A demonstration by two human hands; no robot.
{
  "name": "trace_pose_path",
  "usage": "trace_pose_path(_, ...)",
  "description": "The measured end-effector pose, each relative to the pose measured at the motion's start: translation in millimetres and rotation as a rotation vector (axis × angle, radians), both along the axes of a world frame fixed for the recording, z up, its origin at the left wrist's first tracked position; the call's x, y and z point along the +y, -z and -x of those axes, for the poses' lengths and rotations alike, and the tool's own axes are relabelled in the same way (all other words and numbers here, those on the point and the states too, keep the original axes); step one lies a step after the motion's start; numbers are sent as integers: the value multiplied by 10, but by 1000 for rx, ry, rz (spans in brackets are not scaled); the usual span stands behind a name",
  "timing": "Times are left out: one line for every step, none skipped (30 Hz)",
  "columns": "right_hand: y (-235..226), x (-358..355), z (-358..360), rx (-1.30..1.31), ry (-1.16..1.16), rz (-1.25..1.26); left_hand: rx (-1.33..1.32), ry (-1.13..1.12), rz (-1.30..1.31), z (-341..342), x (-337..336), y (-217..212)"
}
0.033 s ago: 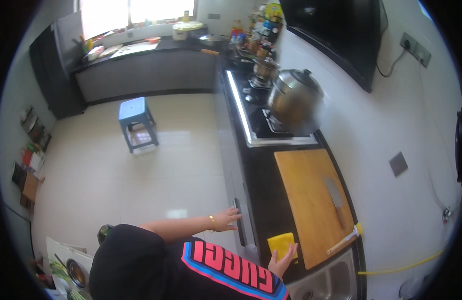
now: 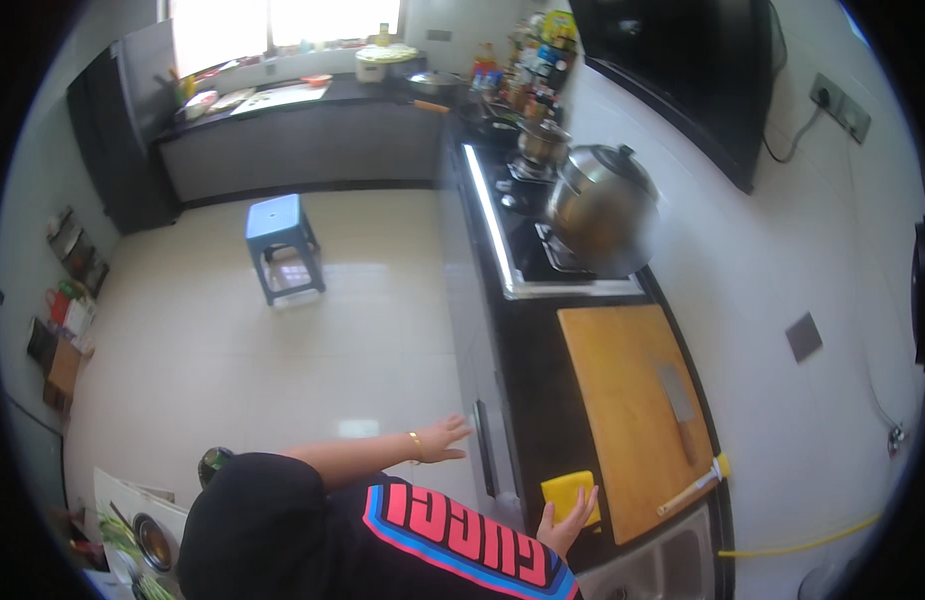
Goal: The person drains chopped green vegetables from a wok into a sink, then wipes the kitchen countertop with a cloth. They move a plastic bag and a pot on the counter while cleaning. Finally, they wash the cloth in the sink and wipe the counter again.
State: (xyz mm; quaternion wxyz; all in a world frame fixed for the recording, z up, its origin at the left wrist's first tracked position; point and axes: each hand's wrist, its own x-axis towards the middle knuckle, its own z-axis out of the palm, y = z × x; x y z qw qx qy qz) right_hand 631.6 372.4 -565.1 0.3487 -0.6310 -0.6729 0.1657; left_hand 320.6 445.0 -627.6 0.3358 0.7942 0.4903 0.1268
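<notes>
My left hand (image 2: 443, 440) hovers over the floor beside the counter's front, fingers spread and nothing in them. A dark vertical cabinet handle (image 2: 484, 450) is just to its right, not touched. At the counter's near edge my right hand (image 2: 573, 527) grips a folded yellow cloth (image 2: 566, 491), its fingers along the cloth's right side. Right of the cloth lies a wooden cutting board (image 2: 628, 400), with a cleaver (image 2: 675, 391) on it. A stick with a yellow end (image 2: 691, 488) rests across the board's near corner.
The metal sink (image 2: 658, 570) is nearest me. Farther along the counter, a large steel pot (image 2: 603, 205) and a smaller pot (image 2: 543, 143) stand on the stove. A large black panel (image 2: 683, 70) hangs over the right side. A blue stool (image 2: 283, 235) stands on the floor.
My left hand has drawn slightly left, away from the cabinet handle. My right hand still holds the cloth. The whole view has shifted slightly.
</notes>
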Motion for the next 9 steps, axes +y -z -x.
trace_pose_path(-60,50,178,-4,-49,-19,20,-110,52,312,-167,10)
trace_pose_path(88,95,294,85,-159,67,37,-207,130,675,-332,5)
trace_pose_path(111,110,471,52,-149,95,41,-312,204,974,-517,-4)
trace_pose_path(138,100,653,59,-204,137,60,-375,249,1229,-718,-16)
trace_pose_path(183,124,818,59,-274,173,70,-452,289,1460,-922,4)
trace_pose_path(313,156,941,2,-338,213,74,-498,369,1693,-1121,96)
trace_pose_path(496,190,1052,-69,-413,193,73,-545,452,1912,-1328,203)
trace_pose_path(834,284,1067,-90,-532,253,32,-502,448,2115,-1532,218)
trace_pose_path(1251,393,1051,-96,-648,332,29,-528,455,2044,-2035,445)
